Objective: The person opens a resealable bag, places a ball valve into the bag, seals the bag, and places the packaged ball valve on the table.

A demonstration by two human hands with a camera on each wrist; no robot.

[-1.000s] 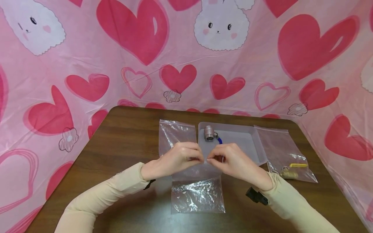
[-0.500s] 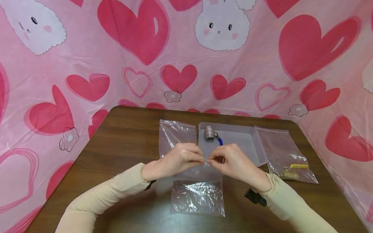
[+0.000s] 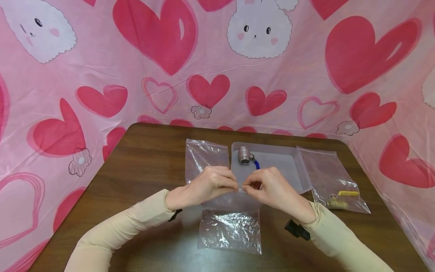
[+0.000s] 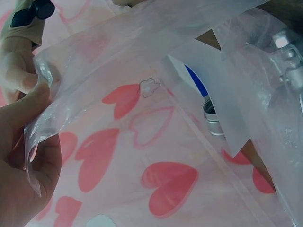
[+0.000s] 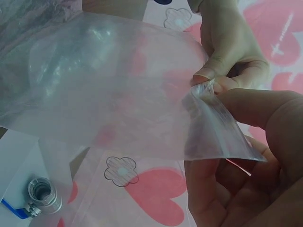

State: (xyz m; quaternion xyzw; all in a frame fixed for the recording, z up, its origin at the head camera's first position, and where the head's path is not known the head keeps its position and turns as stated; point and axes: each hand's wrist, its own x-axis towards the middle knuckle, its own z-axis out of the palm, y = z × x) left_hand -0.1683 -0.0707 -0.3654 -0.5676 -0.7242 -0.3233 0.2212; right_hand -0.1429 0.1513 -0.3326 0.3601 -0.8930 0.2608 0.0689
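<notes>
Both hands meet over the table's middle at the top edge of a clear zip bag [image 3: 231, 232], which hangs down from them. My left hand [image 3: 207, 185] pinches the bag between thumb and fingers. Close beside it, my right hand [image 3: 275, 189] pinches the same edge, and the fingertips of the two hands are almost together. In the right wrist view the bag's mouth strip [image 5: 218, 127] runs between the right thumb and fingers. Behind the hands, a steel ball valve [image 3: 243, 155] with a blue lever [image 3: 256, 165] lies in a shallow translucent tray [image 3: 304, 166].
A flat clear zip bag [image 3: 205, 155] lies left of the tray. To the tray's right, another zip bag [image 3: 323, 166] holds a brass valve [image 3: 337, 204] with a yellow handle [image 3: 348, 193]. The brown table [image 3: 153, 158] ends at a pink heart-print cloth [image 3: 217, 56].
The lower part of the hanging bag has shifted slightly toward me. Both hands keep their pinch in nearly the same place.
</notes>
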